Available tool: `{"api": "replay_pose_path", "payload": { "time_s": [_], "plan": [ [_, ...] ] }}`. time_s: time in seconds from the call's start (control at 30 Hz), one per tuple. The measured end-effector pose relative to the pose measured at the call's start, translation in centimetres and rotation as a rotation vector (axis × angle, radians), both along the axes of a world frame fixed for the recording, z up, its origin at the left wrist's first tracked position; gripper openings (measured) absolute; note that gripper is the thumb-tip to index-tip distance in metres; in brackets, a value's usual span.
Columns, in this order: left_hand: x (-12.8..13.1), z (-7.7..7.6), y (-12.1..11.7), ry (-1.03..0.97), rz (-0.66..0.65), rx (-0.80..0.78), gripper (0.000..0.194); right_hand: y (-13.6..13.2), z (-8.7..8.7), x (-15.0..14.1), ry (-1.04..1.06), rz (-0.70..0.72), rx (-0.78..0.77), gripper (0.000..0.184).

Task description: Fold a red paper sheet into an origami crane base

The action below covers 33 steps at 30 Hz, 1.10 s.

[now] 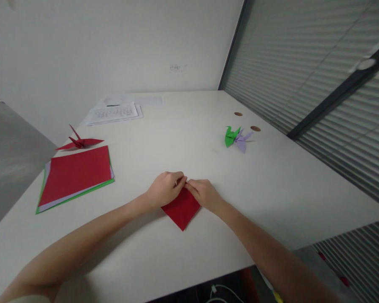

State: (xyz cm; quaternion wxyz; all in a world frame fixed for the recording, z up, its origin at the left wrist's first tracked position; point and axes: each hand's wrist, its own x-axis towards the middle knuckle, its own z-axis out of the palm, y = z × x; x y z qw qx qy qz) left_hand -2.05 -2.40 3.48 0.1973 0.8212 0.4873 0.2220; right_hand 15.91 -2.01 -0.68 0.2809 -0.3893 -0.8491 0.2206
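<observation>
A folded piece of red paper [182, 209] lies on the white table [271, 185], its lower corner pointing toward me. My left hand [165, 188] and my right hand [204, 193] meet at its upper corner, fingertips pinched together on the paper's top edge. The upper part of the paper is hidden under both hands.
A stack of coloured sheets with red on top [76, 174] lies at the left, a red paper crane [78, 142] behind it. A green crane [230, 136] and a lilac crane [241, 141] stand at the right. Printed papers [115, 112] lie at the back. Window blinds [318, 84] run along the right.
</observation>
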Motion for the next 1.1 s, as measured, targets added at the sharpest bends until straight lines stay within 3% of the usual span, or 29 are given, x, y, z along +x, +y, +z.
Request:
{"api": "replay_pose_path", "payload": {
  "time_s": [0.1,0.27,0.47,0.6,0.8,0.93,1.1],
  "plan": [
    [0.0,-0.2,-0.1,0.139,0.019,0.073,0.031,0.0,-0.3,-0.2,-0.032,-0.021,0.003,0.038],
    [-0.3,-0.9,0.5,0.126,-0.057,0.084,0.037,0.0,-0.4,-0.2,0.055,0.004,-0.1,0.037],
    [-1.0,-2.0,0.7,0.267,-0.107,0.365,0.047,0.1,-0.4,-0.1,0.039,-0.028,-0.125,0.044],
    [-1.2,-2.6,0.8,0.276,-0.102,0.471,0.051,0.1,-0.3,-0.2,-0.008,-0.035,-0.092,0.043],
    [-1.2,-2.2,0.7,0.166,-0.108,0.444,0.051,0.0,-0.3,0.0,-0.036,-0.023,-0.051,0.045],
    [-1.0,-1.4,0.5,0.063,-0.123,0.311,0.047,0.0,-0.2,0.1,-0.01,0.007,-0.036,0.047],
    [-1.1,-1.8,0.6,-0.052,-0.133,0.291,0.051,-0.1,0.0,0.1,0.076,0.041,-0.061,0.046]
  ]
}}
